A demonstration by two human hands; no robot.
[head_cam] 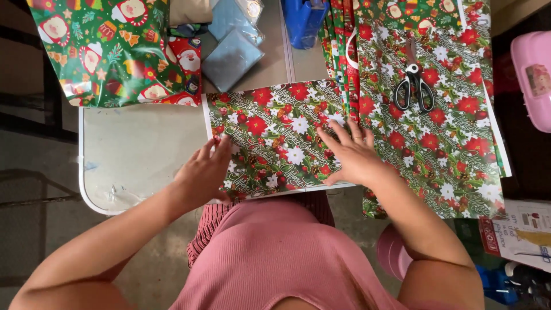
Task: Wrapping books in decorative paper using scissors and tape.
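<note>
Pink shirt (275,258), both hands flat on wrapping sheet (275,138), table edge (86,195) near

There is just the one view, from a camera on the person's head, looking almost straight down over the chest and both forearms at the near edge of the table (132,155). It sits close; the table's far edge and right side run out of frame.

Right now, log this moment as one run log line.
left hand: flat on wrapping paper sheet | right hand: flat on same sheet | scissors: untouched on paper stack
</note>
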